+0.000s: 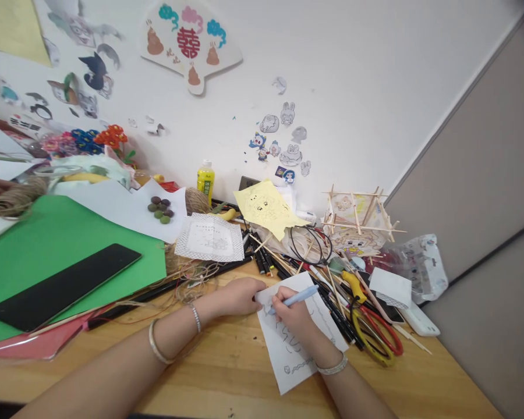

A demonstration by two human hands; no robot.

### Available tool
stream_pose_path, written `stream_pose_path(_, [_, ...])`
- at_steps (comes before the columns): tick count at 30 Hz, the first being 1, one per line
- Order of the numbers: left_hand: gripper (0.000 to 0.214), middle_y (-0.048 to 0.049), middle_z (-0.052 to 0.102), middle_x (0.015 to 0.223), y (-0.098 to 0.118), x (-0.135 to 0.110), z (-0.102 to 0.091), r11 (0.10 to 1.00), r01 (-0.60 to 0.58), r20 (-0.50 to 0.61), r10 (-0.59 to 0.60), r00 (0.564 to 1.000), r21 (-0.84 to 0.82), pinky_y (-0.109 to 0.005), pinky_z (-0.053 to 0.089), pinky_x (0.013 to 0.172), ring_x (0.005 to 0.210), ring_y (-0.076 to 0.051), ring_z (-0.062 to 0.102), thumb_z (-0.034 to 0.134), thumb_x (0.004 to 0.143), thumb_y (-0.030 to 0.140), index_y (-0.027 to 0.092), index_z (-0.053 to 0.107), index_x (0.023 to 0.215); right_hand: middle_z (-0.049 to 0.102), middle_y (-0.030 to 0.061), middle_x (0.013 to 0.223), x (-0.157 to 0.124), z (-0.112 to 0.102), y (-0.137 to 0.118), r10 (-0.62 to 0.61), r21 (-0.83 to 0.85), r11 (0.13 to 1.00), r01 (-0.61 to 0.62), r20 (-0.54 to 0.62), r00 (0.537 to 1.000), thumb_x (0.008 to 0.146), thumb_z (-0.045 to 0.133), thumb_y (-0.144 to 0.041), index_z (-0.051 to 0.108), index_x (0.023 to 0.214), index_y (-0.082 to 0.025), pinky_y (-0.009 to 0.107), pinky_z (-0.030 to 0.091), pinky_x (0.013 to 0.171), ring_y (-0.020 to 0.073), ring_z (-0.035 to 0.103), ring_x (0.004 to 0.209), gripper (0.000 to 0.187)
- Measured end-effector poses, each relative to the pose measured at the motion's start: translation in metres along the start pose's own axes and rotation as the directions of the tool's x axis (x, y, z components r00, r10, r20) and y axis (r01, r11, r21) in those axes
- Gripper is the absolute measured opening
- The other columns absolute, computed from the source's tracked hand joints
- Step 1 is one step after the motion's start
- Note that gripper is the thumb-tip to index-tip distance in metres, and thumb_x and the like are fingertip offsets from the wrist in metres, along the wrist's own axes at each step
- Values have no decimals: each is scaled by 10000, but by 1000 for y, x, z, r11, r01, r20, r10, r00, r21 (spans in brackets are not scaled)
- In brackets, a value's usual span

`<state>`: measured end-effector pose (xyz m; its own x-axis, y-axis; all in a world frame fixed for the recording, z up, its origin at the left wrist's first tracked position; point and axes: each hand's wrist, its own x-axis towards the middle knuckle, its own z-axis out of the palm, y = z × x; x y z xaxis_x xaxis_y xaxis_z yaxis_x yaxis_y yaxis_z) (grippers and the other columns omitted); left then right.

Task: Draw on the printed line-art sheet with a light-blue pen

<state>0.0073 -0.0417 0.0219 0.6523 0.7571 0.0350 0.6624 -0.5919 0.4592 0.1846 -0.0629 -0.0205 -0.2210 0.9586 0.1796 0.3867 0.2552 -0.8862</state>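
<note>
My paper [288,355] lies slanted on the table [209,372] just ahead of me, with squiggles drawn down it. Close on its right are the scissors [396,344], red and yellow loops towards me, and black markers [338,321] crowd right up to that edge. A white case [423,321] sits further right. To my left, a black slab [65,285] rests on a green sheet [82,224], and loose twine [187,270] tangles beside it. Beyond my hands come a patterned card [209,238], a yellow sheet [264,206] atop the clutter and a stick frame [353,224]; the bottle [205,181] stands upright near the wall, where a fan [190,43] hangs.

My right forearm comes in from the lower right, wrist over the paper's edge. My right hand [294,317] grips the pen [301,295] closely, its barrel leaning right and its tip down at the paper's upper left. My left arm reaches across from the lower left; my left hand [240,295] has bent fingers at the paper's upper-left corner, though I cannot tell whether they pinch or just press it.
</note>
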Motion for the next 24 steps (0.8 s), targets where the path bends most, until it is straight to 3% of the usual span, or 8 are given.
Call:
stream_pose_path(6, [118, -41, 647, 822, -1, 3, 4, 998, 61, -70, -59, 996, 27, -230, 395, 610, 763, -188, 593, 487, 726, 237, 181, 574, 784, 359, -58, 521, 1, 0, -3, -65, -83, 994, 66, 18, 998, 768, 441, -233, 296, 562, -208, 237, 280, 506, 108, 377, 522, 253])
stream_pose_path(16, [184, -16, 629, 787, 8, -2, -3, 997, 60, -21, -59, 998, 57, -225, 354, 537, 698, -174, 576, 550, 654, 313, 192, 573, 790, 292, -60, 536, 2, 0, -2, -132, -125, 983, 134, 21, 991, 760, 435, -234, 251, 552, -205, 238, 219, 489, 98, 303, 524, 279])
stream_pose_path(24, [185, -20, 623, 782, 8, -2, -4, 997, 67, -15, -67, 998, 30, -221, 367, 544, 707, -179, 573, 559, 646, 309, 187, 567, 786, 292, -55, 540, 2, 0, 1, -101, -129, 986, 103, 23, 995, 755, 422, -231, 247, 559, -207, 240, 217, 488, 103, 314, 531, 264])
